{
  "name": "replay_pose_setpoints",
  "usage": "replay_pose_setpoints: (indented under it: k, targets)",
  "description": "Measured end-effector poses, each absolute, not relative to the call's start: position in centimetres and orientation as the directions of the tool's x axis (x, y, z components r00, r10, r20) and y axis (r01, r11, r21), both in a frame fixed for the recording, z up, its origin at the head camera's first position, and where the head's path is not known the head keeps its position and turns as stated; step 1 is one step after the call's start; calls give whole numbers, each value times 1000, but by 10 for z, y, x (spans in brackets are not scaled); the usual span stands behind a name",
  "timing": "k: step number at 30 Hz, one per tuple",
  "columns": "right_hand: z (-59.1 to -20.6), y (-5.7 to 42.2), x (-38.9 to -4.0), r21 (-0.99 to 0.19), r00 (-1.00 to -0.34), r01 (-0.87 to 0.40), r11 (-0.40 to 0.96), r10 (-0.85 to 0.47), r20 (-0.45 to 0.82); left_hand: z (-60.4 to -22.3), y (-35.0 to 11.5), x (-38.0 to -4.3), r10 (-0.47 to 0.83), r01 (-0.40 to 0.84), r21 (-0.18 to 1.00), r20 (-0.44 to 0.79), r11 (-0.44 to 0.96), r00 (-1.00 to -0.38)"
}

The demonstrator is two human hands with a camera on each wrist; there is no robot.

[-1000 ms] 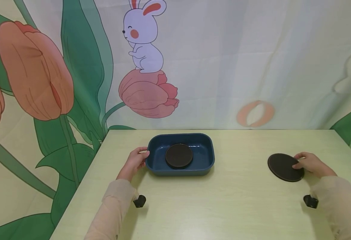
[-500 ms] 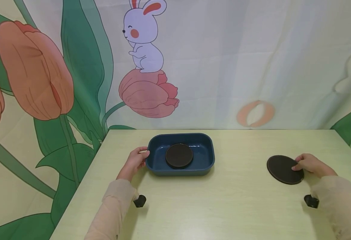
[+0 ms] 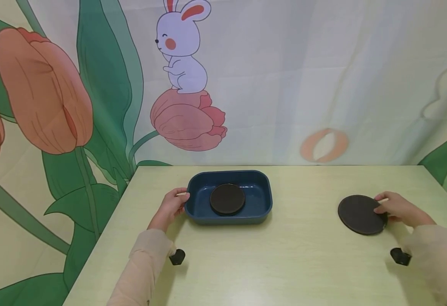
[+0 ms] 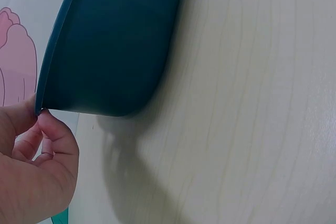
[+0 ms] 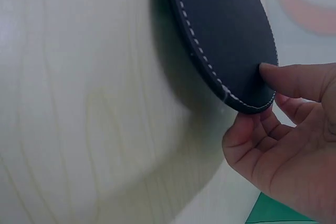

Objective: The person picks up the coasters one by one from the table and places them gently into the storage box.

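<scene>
A dark blue rectangular tray with raised walls (image 3: 229, 220) sits on the table at the centre-left of the head view. My left hand (image 3: 168, 205) pinches its left rim between thumb and fingers, clearly seen in the left wrist view (image 4: 39, 156). Inside the tray lies a round dark coaster (image 3: 227, 199). Off to the right, my right hand (image 3: 405, 210) pinches another round coaster (image 3: 361, 214) by its edge, thumb on top and fingers below. White stitching runs round this coaster (image 5: 226, 30) in the right wrist view, where it casts a shadow on the table.
The pale wood-grain table (image 3: 284, 263) reaches back to a printed cloth (image 3: 269, 85) with tulips and a rabbit. Black wrist devices (image 3: 177, 257) hang below both sleeves. Open tabletop lies between the tray and the right hand's coaster.
The coaster in my right hand has changed its tilt and shows more of its top face, its far edge slightly further left. My left hand and the tray have stayed in place.
</scene>
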State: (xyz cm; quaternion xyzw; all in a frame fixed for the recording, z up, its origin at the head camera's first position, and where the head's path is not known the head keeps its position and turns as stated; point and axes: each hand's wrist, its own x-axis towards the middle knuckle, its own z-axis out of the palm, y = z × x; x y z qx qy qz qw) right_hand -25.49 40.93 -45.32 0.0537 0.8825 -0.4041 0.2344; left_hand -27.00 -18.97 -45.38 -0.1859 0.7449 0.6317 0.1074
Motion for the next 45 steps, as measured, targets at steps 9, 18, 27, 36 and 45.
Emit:
replay_pose_setpoints:
  k: [9,18,27,36,45]
  targets:
    - [-446,416,-254,-794,-870,303,527,-187,-456,-455,-191,-271,-132,-409,903,-394,127,-910]
    - [-432,419,-253,-875,-887,296,384,-229,-401,-456,-191,-272,-131,-410,904,-395,123,-909]
    - [-416,398,-259,-941,-903,259,217,-291,-316,-456,-191,-271,-124,-401,908,-387,123,-914]
    - [-406,369,-267,-955,-910,254,154,-295,-290,-454,-191,-270,-140,-409,904,-392,122,-909]
    - [-399,330,-275,-963,-904,264,50,-335,-265,-454,-191,-270,-136,-414,901,-397,132,-908]
